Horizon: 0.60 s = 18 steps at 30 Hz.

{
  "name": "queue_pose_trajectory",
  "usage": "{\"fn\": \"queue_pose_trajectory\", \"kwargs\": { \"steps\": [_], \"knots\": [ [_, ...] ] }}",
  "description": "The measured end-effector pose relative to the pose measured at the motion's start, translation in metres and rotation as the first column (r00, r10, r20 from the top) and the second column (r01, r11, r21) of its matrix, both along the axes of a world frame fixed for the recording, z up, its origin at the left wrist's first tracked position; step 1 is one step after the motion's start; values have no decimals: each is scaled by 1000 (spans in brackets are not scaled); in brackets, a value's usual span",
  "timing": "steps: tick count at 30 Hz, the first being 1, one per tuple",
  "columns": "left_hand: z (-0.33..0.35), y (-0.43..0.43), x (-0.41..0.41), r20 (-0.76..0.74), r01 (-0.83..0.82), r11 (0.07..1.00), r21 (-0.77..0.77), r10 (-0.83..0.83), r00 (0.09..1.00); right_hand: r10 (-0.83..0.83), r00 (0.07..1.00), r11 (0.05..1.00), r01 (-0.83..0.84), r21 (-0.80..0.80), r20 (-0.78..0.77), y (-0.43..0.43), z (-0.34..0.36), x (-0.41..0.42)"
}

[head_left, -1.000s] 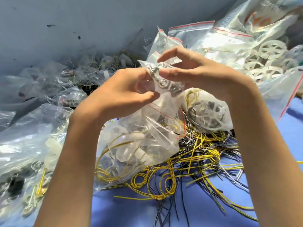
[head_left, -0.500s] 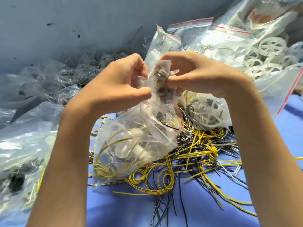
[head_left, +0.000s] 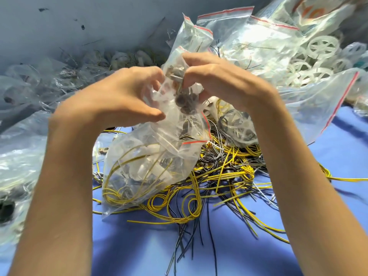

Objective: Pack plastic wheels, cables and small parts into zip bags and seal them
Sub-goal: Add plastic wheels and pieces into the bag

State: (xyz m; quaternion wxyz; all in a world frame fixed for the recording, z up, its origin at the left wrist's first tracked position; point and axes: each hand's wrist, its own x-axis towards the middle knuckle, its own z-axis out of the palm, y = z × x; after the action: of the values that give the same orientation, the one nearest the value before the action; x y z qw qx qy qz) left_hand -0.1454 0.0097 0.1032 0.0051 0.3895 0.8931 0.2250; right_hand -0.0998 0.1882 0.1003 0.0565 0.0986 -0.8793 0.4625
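The small clear packet of dark metal parts (head_left: 184,96), held flat a second ago, now stands upright. Its lower end enters the mouth of the clear red-striped zip bag (head_left: 143,170) holding yellow cable. The left hand (head_left: 119,100) and right hand (head_left: 225,84) pinch the packet with curled fingers, and sealing is still to do.

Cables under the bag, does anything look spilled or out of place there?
Yes: loose yellow and black cables sprawl in a tangle on the blue cloth, outside the bag. Nothing looks damaged.
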Motion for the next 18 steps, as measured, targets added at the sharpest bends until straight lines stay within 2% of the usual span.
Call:
{"fn": "queue_pose_trajectory", "kwargs": {
  "steps": [3, 7, 10, 13, 18],
  "knots": [
    [2, -1, 3, -28, -20, 1000, -21, 19, 999, -30, 999, 1000, 30, -2, -31, -3, 0, -1],
    [0, 1, 4, -22, 1, 991, 131, 2, 1000, 0, 995, 995, -10, -103, -97, -7, 0, 2],
    [0, 5, 5, 4, -1, 956, 294, -1, 1000, 10, 996, 985, -26, -173, -94, -9, 1, 2],
    [1, 8, 5, -28, -55, 928, 367, 70, 997, 94, 995, 945, -101, -310, -37, -6, 1, 2],
    [1, 8, 5, -43, -115, 904, 413, 145, 988, 144, 985, 965, -161, -206, -96, -3, -6, 3]
  ]
}}
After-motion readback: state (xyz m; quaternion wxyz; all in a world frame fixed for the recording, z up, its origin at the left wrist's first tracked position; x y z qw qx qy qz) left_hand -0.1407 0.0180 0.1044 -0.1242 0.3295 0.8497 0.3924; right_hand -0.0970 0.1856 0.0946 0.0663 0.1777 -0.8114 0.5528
